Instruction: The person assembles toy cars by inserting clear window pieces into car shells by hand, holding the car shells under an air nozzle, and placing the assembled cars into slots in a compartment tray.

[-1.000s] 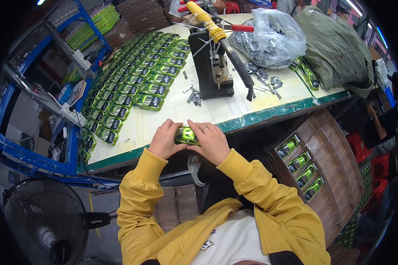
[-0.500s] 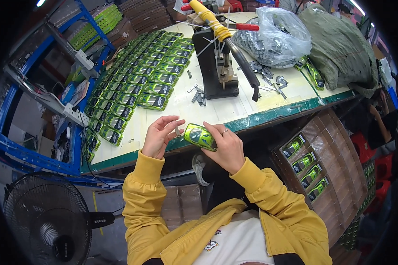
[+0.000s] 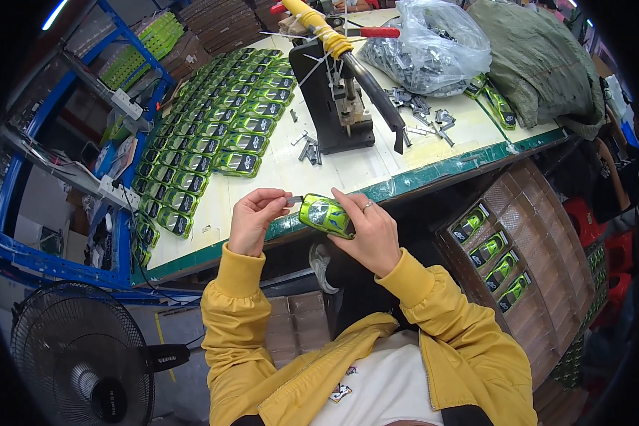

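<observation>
1. While the person in a yellow jacket sits at the near edge of the counter (image 3: pixel 348 167), the right hand (image 3: pixel 371 231) has its grip closed around a green toy car (image 3: pixel 326 214), held in the air just in front of that edge.
2. The left hand (image 3: pixel 254 219) pinches a small grey metal piece (image 3: pixel 294 201) between thumb and fingertips, its end touching or just beside the car's left end.
3. Along the counter's left side lie many more green toy cars in rows (image 3: pixel 213 128), running from the near left corner toward the far edge.
4. A black hand press (image 3: pixel 334 99) with a yellow-wrapped lever stands in the middle of the counter, with loose metal parts (image 3: pixel 307 148) at its base.
5. A clear plastic bag (image 3: pixel 433 46) at the far edge holds a heap of small grey metal pieces; more of them lie scattered (image 3: pixel 422 121) just in front of it.
6. A green cloth sack (image 3: pixel 539 64) slumps at the far right corner.
7. Below the counter's right edge, a brown cardboard tray (image 3: pixel 539 234) holds green toy cars (image 3: pixel 491 250) slotted in a column.
8. A black fan (image 3: pixel 82 362) stands on the floor at lower left.
</observation>
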Available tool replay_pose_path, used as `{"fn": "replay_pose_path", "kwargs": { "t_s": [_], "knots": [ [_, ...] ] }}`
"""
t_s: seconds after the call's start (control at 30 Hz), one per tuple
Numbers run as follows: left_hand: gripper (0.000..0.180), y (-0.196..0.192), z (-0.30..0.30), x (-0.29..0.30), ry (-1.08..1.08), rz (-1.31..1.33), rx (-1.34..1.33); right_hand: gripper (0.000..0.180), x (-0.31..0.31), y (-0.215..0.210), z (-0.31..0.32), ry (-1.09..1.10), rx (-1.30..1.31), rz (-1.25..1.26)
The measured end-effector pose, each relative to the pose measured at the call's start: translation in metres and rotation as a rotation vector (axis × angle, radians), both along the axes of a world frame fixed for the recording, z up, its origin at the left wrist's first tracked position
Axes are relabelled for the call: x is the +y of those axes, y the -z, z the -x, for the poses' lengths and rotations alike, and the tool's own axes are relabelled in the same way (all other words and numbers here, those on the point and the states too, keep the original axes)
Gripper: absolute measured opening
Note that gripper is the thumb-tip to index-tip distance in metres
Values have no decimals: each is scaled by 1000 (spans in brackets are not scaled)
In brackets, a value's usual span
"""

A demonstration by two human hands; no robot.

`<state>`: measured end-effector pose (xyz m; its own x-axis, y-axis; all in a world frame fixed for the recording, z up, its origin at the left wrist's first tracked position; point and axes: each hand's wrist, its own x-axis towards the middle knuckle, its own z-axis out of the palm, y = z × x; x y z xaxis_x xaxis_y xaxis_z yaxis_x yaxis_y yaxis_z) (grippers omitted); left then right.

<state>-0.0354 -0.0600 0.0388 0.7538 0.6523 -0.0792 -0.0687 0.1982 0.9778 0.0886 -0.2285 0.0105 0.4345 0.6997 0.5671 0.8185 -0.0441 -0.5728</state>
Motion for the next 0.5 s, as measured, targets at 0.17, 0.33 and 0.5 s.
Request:
{"fn": "replay_pose_path", "kwargs": {
  "t_s": [0.17,0.33,0.5],
  "knots": [
    [18,-7,0,-7,121,-114,92,67,-3,-6,-1,3,24,6],
    [11,-3,-3,-21,69,-481,111,66,-4,-6,1,11,25,3],
    [11,1,-3,-21,14,-206,121,57,-4,-7,1,47,-38,-13]
  ]
}}
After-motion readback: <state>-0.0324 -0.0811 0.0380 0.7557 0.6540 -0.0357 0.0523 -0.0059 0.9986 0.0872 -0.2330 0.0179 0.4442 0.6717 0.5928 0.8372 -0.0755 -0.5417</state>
